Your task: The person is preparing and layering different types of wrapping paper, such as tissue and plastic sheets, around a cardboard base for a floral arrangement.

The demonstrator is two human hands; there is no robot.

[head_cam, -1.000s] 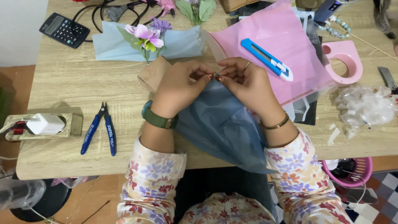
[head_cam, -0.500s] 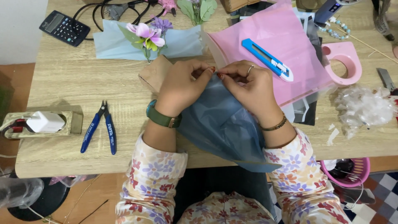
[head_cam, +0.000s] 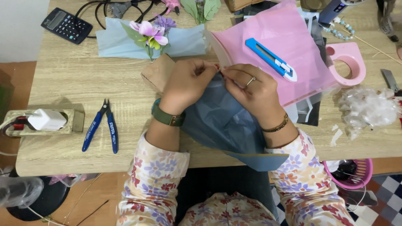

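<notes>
Both hands' grips, left hand [head_cam: 186,83] and right hand [head_cam: 251,86], pinch the top edge of the blue-grey tissue paper [head_cam: 222,121], fingertips meeting to gather it. Its sheet drapes over the table [head_cam: 83,83] edge beside the blue pliers [head_cam: 101,124].

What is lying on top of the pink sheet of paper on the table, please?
A blue utility knife lies on the pink sheet. The right hand overlaps its lower left edge. Whatever sits under the sheet is hidden, apart from dark material showing below it.

grey-blue paper [head_cam: 222,121], pink sheet [head_cam: 289,54], blue-handled pliers [head_cam: 101,124], floral sleeves [head_cam: 155,175]
</notes>
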